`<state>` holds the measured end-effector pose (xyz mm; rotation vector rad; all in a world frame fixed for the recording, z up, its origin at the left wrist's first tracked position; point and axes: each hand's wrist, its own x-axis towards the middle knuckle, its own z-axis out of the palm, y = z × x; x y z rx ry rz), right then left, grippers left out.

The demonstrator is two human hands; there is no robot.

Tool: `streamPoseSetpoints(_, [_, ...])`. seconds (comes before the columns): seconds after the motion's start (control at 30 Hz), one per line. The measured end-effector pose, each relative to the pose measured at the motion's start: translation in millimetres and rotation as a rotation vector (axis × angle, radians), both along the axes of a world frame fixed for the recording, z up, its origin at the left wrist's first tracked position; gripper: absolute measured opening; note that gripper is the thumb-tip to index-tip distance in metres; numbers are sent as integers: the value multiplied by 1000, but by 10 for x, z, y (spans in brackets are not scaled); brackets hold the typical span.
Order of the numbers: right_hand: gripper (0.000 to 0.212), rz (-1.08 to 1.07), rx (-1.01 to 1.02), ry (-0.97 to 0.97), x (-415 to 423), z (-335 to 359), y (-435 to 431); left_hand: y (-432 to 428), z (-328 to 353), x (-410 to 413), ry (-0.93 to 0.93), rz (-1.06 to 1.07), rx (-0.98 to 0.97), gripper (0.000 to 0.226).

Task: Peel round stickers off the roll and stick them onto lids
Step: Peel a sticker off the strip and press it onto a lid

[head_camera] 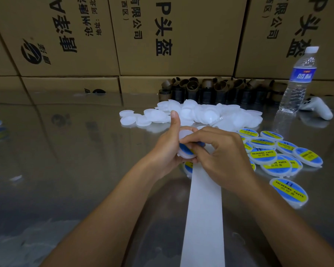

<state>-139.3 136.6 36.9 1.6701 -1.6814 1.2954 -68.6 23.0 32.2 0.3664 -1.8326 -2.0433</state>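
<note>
Two grips curled tight | left hand (168, 151) holds lid (184, 134) | right hand (222, 158) pinches sticker (184, 149) on it

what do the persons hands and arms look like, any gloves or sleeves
The left hand and right hand wear no gloves, and no rings show. The left forearm and right forearm are uncovered to the frame's edge: no sleeve, watch or bracelet in view.
</note>
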Motion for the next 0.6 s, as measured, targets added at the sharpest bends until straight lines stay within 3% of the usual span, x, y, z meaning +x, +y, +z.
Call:
streamPoseSetpoints(0.23, [28,28,-18,21,-3,-3,2,-31,28,24,20,-53,-39,88])
streamPoseSetpoints(0.4, [28,63,-22,0,15,6,2,-18,30,46,44,-29,-47,45])
streamPoseSetpoints(0.6, [29,73,-34,-48,3,-8,-15,-46,44,83,87,-119,-43,33])
